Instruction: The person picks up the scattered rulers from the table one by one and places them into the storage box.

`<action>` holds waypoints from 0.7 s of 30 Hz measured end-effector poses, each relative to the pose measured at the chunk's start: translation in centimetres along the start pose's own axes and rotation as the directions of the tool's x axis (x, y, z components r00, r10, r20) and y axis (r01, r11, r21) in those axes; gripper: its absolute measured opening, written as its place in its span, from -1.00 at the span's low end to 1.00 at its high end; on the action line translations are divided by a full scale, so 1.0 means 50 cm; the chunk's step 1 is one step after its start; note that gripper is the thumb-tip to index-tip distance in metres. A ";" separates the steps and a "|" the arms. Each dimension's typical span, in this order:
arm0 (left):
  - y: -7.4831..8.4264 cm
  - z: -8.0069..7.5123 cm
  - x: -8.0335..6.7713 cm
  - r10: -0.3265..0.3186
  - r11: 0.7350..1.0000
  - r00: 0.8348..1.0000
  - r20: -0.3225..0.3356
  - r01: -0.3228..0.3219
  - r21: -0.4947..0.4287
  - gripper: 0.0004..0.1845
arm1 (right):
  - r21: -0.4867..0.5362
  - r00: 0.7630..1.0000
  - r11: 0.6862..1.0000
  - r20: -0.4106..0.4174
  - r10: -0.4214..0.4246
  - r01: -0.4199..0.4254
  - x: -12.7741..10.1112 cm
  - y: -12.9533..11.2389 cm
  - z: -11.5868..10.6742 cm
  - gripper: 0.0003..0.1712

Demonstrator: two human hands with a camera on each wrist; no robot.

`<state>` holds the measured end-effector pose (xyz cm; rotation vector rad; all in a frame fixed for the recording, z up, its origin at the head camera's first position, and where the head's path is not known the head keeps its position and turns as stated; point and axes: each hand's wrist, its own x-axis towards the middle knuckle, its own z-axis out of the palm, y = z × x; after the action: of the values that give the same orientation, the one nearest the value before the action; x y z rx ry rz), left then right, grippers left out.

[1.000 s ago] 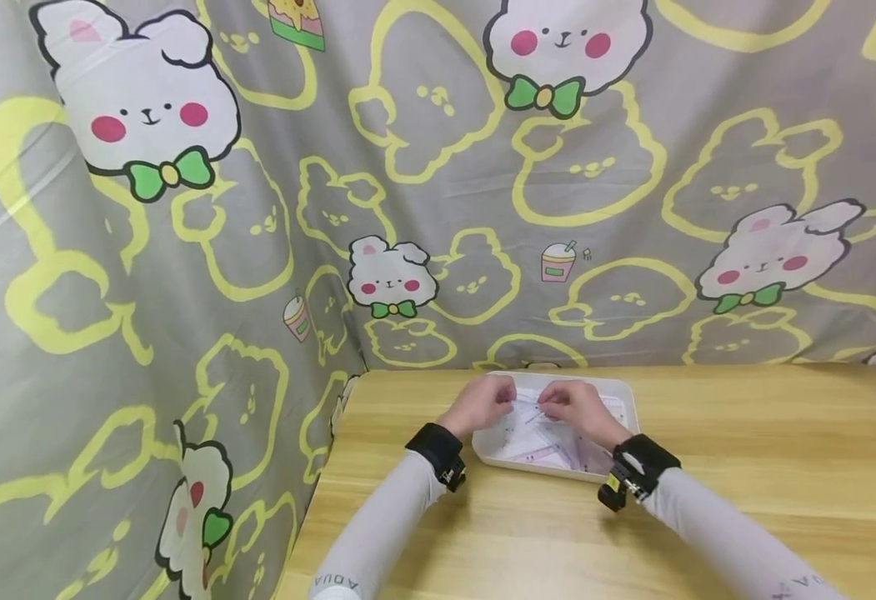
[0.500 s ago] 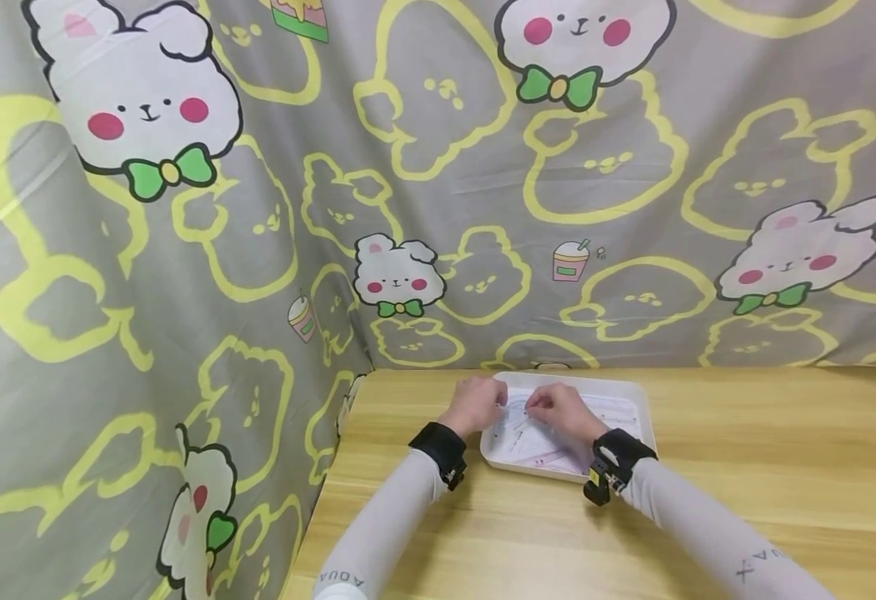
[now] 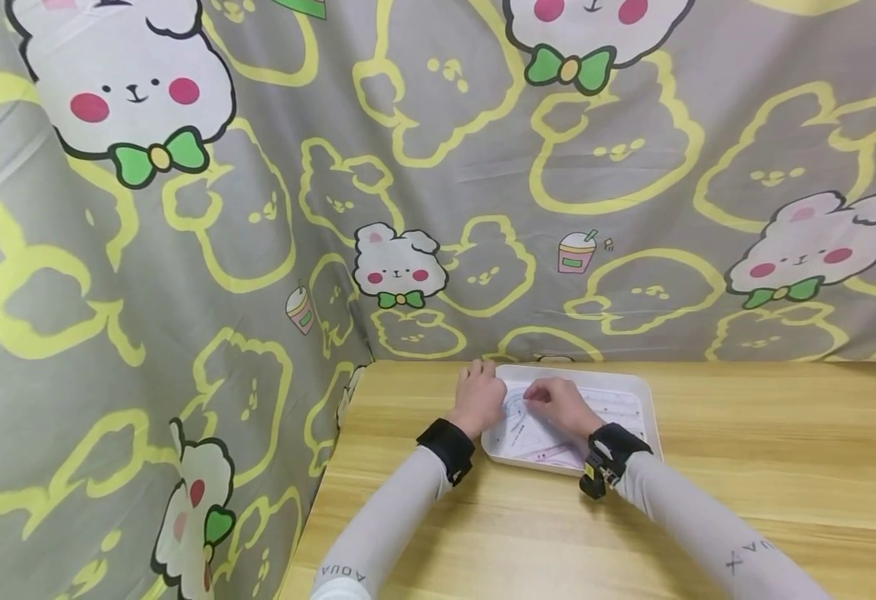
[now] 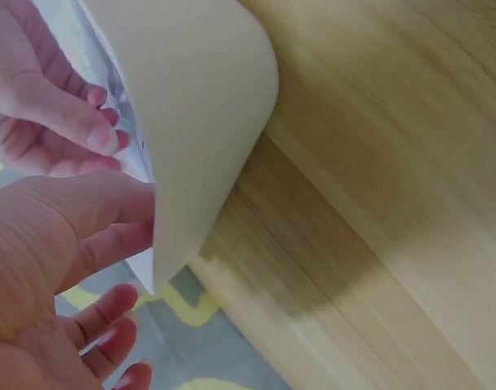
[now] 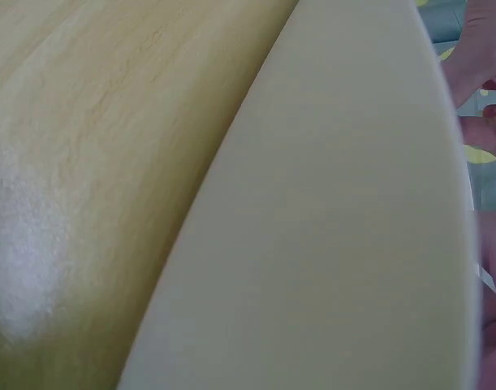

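Observation:
A white tray (image 3: 533, 465) stands on the table. Inside lie flat, clear-looking pieces (image 3: 520, 427) with bluish and purple lines; their exact kind is unclear. My left hand (image 3: 480, 400) is at the tray's left rim. In the left wrist view, its thumb and a finger reach behind the tray wall (image 4: 199, 106), tips hidden, while the other fingers stay outside. Over the tray's left half, my right hand (image 3: 563, 408) is bent, its fingertips close together. Whether anything is between them is too small to see. The right wrist view is mostly filled by the tray wall (image 5: 337, 203).
The tray rests on a wood-grain table (image 3: 768, 450), near its back edge. A grey curtain (image 3: 483, 192) with rabbit and yellow outline prints hangs behind and to the left. Both wrists wear black straps (image 3: 447, 450).
Both hands were close together over the tray with a thin clear piece near their fingertips. My left hand has moved left to the rim; the flat pieces now lie more spread out.

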<state>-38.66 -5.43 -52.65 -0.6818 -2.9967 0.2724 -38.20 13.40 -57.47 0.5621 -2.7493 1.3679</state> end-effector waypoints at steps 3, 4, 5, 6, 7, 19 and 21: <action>0.008 -0.001 -0.001 -0.007 0.999 1.000 0.007 0.007 0.044 -0.87 | -0.015 1.000 1.000 -0.008 -0.017 0.017 -0.005 0.000 -0.001 -0.88; 0.011 -0.001 -0.001 -0.010 0.999 1.000 0.007 0.010 0.051 -0.88 | -0.017 1.000 1.000 -0.010 -0.018 0.018 -0.006 0.001 0.000 -0.88; 0.013 0.000 -0.002 -0.011 0.998 1.000 0.009 0.011 0.056 -0.88 | -0.014 1.000 1.000 -0.011 -0.018 0.018 -0.008 0.001 0.000 -0.88; 0.015 0.001 -0.003 -0.012 0.998 1.000 0.012 0.011 0.061 -0.87 | -0.013 1.000 1.000 -0.012 -0.018 0.018 -0.010 0.002 0.001 -0.88; 0.017 -0.001 -0.005 -0.012 0.998 1.000 0.015 0.012 0.061 -0.86 | -0.013 1.000 1.000 -0.014 -0.020 0.019 -0.013 0.000 -0.001 -0.88; 0.020 -0.015 -0.050 -0.005 1.000 0.998 0.055 0.005 -0.005 -0.83 | -0.039 0.998 0.998 -0.029 -0.055 0.054 -0.053 -0.026 -0.027 -0.85; 0.014 -0.014 -0.061 -0.002 0.999 1.000 0.016 0.002 -0.038 -0.85 | -0.052 0.996 0.996 -0.052 -0.073 0.071 -0.066 -0.033 -0.039 -0.85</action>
<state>-35.57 -6.02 -52.12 -0.6831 -3.0250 0.2228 -34.85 15.01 -55.59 0.6058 -2.6847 1.2759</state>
